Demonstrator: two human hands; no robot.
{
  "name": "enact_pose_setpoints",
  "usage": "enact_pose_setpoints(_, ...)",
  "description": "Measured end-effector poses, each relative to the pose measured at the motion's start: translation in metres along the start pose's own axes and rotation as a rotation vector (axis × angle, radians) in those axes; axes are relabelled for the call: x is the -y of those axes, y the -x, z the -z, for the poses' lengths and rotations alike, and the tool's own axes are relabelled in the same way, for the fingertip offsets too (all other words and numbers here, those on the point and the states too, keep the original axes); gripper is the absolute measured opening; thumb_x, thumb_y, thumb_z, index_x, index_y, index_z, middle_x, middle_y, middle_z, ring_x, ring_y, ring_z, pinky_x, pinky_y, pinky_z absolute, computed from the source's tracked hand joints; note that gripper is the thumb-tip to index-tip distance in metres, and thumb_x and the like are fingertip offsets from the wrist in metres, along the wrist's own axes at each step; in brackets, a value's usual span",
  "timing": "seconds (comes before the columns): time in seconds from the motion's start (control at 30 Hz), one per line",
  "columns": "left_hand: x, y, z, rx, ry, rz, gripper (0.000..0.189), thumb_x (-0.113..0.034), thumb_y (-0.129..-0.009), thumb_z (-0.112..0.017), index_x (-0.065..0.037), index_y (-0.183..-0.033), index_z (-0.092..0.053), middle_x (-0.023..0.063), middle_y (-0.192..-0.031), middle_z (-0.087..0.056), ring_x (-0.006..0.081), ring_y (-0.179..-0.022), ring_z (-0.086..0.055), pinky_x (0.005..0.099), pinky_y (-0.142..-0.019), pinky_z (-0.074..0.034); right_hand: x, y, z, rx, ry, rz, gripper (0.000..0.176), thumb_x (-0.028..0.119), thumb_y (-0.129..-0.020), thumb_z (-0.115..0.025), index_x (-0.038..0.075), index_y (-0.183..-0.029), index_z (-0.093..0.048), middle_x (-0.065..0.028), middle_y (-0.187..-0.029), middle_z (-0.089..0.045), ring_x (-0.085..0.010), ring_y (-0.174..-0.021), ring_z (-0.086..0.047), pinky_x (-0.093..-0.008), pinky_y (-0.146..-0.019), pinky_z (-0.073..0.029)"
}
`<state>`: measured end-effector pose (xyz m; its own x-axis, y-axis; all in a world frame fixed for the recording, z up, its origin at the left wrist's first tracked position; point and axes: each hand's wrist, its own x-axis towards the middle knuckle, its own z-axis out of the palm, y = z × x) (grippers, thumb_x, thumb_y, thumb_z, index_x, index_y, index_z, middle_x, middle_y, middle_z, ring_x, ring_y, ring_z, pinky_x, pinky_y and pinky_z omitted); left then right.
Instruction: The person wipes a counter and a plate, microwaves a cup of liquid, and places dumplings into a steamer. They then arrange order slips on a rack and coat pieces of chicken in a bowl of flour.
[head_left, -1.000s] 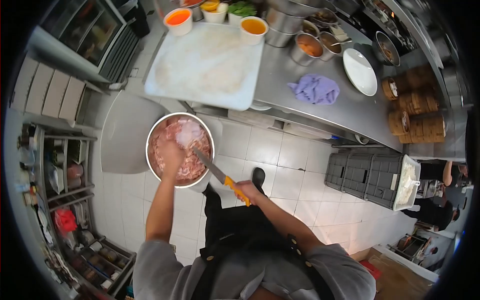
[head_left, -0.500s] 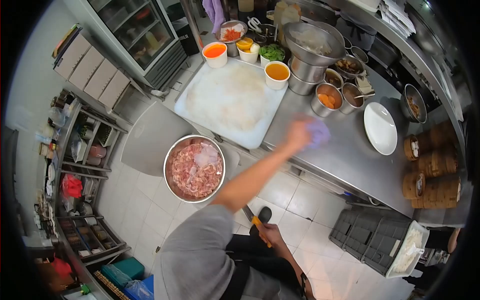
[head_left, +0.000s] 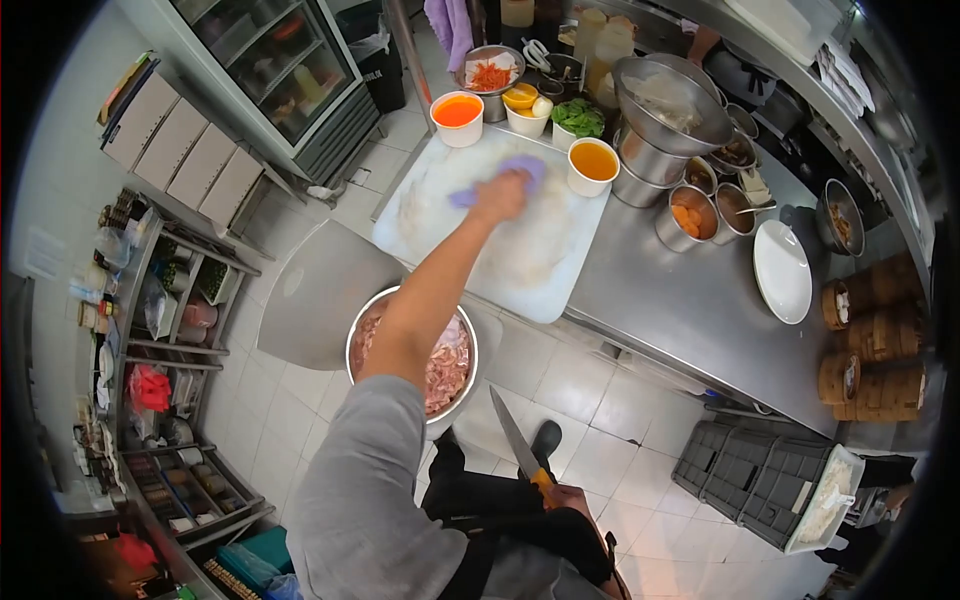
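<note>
My left hand (head_left: pixel 499 196) is stretched out over the white cutting board (head_left: pixel 560 270) and presses a purple cloth (head_left: pixel 524 167) onto its far part. My right hand (head_left: pixel 563 500) hangs low by my body, closed on the yellow handle of a knife (head_left: pixel 517 439) whose blade points up and away. Below the board's near edge, a round metal bowl of chopped raw meat (head_left: pixel 448 366) is partly hidden by my left arm.
Small tubs of orange sauce (head_left: pixel 457 113), yellow sauce (head_left: pixel 593 160) and greens (head_left: pixel 577 118) line the board's far edge. Metal pots, a white plate (head_left: pixel 781 270) and bamboo steamers (head_left: pixel 868 330) sit on the steel counter to the right. Grey crates (head_left: pixel 760 480) stand on the tiled floor; shelves stand on the left.
My left hand left the meat bowl, took the purple cloth from the steel counter and carried it left onto the cutting board. The knife stayed in my right hand, lower down.
</note>
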<state>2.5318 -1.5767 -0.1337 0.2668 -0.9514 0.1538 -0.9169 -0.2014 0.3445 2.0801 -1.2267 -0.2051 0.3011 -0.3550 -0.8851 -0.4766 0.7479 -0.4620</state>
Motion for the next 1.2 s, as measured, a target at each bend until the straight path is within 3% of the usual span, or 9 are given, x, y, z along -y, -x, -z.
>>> enact_pose_setpoints(0.1,0.034,0.001,0.029,0.105,0.260,-0.331,0.042,-0.005,-0.077,-0.051,-0.017,-0.116,-0.058,0.0145,-0.118,-0.055,0.0302,-0.108,-0.053,0.0591,-0.089,-0.041,0.014,0.008,-0.007,0.005,0.007,0.031,0.031,0.031,-0.090,-0.058,0.001,-0.085,-0.065,-0.0027,-0.065,-0.058,-0.0098,-0.053,-0.053,-0.0227,-0.048,-0.040)
enact_pose_setpoints(0.23,0.128,0.027,0.086,-0.110,-0.074,0.269,0.038,-0.006,-0.076,-0.055,-0.016,-0.112,-0.060,0.0101,-0.103,-0.061,0.0289,-0.101,-0.056,0.0492,-0.081,-0.047,-0.020,-0.016,-0.002,0.028,-0.103,0.110,0.032,0.031,-0.091,-0.056,0.001,-0.082,-0.065,-0.0025,-0.061,-0.056,-0.0095,-0.048,-0.050,-0.0229,-0.044,-0.038)
enact_pose_setpoints(0.4,0.106,0.047,0.002,-0.233,-0.417,0.024,0.029,-0.014,-0.081,-0.049,-0.009,-0.107,-0.060,0.0169,-0.093,-0.062,0.0317,-0.087,-0.060,0.0515,-0.076,-0.047,-0.010,-0.014,-0.017,0.054,-0.111,0.112,0.028,0.026,-0.091,-0.056,0.002,-0.079,-0.062,-0.0016,-0.059,-0.055,-0.0088,-0.046,-0.049,-0.0227,-0.042,-0.037)
enact_pose_setpoints(0.6,0.062,0.222,0.069,-0.340,0.582,0.315,0.040,0.002,-0.073,-0.054,-0.006,-0.112,-0.058,0.0200,-0.101,-0.063,0.0330,-0.094,-0.061,0.0393,-0.081,-0.049,0.012,-0.008,-0.023,-0.146,0.197,0.327,0.022,0.018,-0.088,-0.059,-0.001,-0.095,-0.066,0.0009,-0.059,-0.054,-0.0058,-0.051,-0.047,-0.0220,-0.047,-0.038)
enact_pose_setpoints(0.7,0.102,0.368,0.124,-0.418,1.389,0.663,0.041,-0.004,-0.085,-0.058,-0.009,-0.125,-0.051,0.0104,-0.113,-0.061,0.0217,-0.100,-0.060,0.0374,-0.086,-0.050,0.020,-0.070,-0.004,0.038,0.285,0.939,0.025,0.003,-0.084,-0.059,0.004,-0.108,-0.052,-0.0029,-0.075,-0.053,-0.0089,-0.053,-0.048,-0.0230,-0.046,-0.040)
enact_pose_setpoints(0.8,0.080,0.492,0.148,-0.696,2.134,0.394,0.048,-0.006,-0.086,-0.061,-0.007,-0.131,-0.045,0.0094,-0.122,-0.057,0.0241,-0.113,-0.055,0.0415,-0.098,-0.045,0.116,0.008,-0.104,0.230,0.267,0.863,0.041,0.001,-0.083,-0.057,0.005,-0.121,-0.041,-0.0090,-0.096,-0.053,-0.0092,-0.052,-0.050,-0.0204,-0.037,-0.039)
enact_pose_setpoints(0.9,0.049,0.520,0.124,-0.599,2.282,0.360,0.056,-0.008,-0.083,-0.064,-0.004,-0.134,-0.040,0.0107,-0.126,-0.053,0.0249,-0.121,-0.049,0.0414,-0.104,-0.039,0.174,0.022,-0.197,0.384,0.726,1.244,0.030,0.009,-0.083,-0.061,0.004,-0.112,-0.055,-0.0124,-0.102,-0.061,-0.0215,-0.089,-0.060,-0.0335,-0.081,-0.046)
enact_pose_setpoints(0.97,0.024,0.502,0.118,-0.600,2.189,0.422,0.043,-0.002,-0.083,-0.063,0.001,-0.124,-0.048,0.0124,-0.115,-0.058,0.0249,-0.108,-0.057,0.0406,-0.096,-0.046,0.183,0.025,-0.246,0.301,0.941,1.647,0.037,0.009,-0.073,-0.065,0.000,-0.108,-0.054,-0.0189,-0.096,-0.060,-0.0331,-0.087,-0.060,-0.0388,-0.075,-0.048)
enact_pose_setpoints(1.2,0.058,0.474,0.169,-1.173,1.685,1.138,0.039,0.020,-0.072,-0.055,0.007,-0.109,-0.052,0.0181,-0.100,-0.060,0.0285,-0.088,-0.062,0.0450,-0.073,-0.056,0.177,0.062,-0.285,0.302,1.440,1.373,0.036,0.010,-0.077,-0.061,0.002,-0.109,-0.047,-0.0198,-0.104,-0.054,-0.0397,-0.088,-0.059,-0.0493,-0.074,-0.048)
